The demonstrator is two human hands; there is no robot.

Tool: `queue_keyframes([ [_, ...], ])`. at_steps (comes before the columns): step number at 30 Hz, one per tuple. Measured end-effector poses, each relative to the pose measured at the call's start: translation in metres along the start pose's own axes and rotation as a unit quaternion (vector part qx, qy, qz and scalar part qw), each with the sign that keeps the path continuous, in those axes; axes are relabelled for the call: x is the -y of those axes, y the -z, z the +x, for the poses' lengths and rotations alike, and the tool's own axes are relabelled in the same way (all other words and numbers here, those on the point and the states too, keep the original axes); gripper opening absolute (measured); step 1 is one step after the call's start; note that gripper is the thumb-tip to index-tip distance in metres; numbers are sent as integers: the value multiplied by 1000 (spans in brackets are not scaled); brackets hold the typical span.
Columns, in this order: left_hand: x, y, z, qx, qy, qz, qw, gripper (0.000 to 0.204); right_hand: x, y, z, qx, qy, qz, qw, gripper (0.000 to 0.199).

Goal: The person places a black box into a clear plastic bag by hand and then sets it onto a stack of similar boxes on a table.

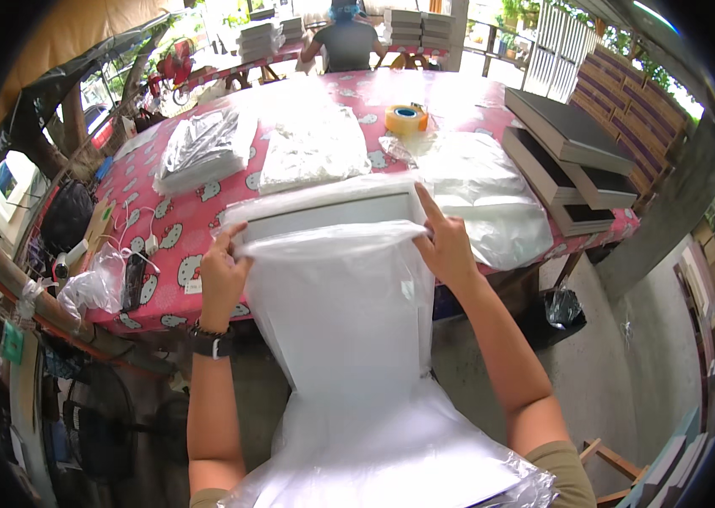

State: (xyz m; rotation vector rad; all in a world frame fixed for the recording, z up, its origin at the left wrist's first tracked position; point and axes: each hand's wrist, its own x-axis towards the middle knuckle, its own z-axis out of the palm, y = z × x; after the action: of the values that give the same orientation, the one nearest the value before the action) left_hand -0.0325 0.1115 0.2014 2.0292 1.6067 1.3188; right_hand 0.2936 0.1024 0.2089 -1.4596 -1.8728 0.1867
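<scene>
Likely the thin clear plastic bag [341, 305] tears on the white box [332, 212] corner, since left hand [222, 275] and right hand [445, 245] both pinch its mouth taut.

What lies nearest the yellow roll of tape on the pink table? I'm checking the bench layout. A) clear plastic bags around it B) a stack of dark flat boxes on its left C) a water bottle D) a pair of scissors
A: the yellow roll of tape sits on the pink patterned tablecloth among clear plastic bags, while the stack of dark flat boxes lies farther off to its right.
</scene>
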Motion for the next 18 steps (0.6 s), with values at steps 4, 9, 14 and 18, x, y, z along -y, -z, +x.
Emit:
queue_keyframes([
  [4,-3,-10,5,-51,-94,153,982,48,-18,-15,13,8,33,-56,998,63],
  [9,-28,16,-24,-105,-199,158,962,46,15,17,-15,-62,105,-22,992,51],
  [14,-63,68,-53,7,-76,13,997,28,37,52,-54,-116,158,89,977,20],
  [18,-74,105,-45,197,109,-105,969,12,56,96,-49,177,-162,455,857,6],
])
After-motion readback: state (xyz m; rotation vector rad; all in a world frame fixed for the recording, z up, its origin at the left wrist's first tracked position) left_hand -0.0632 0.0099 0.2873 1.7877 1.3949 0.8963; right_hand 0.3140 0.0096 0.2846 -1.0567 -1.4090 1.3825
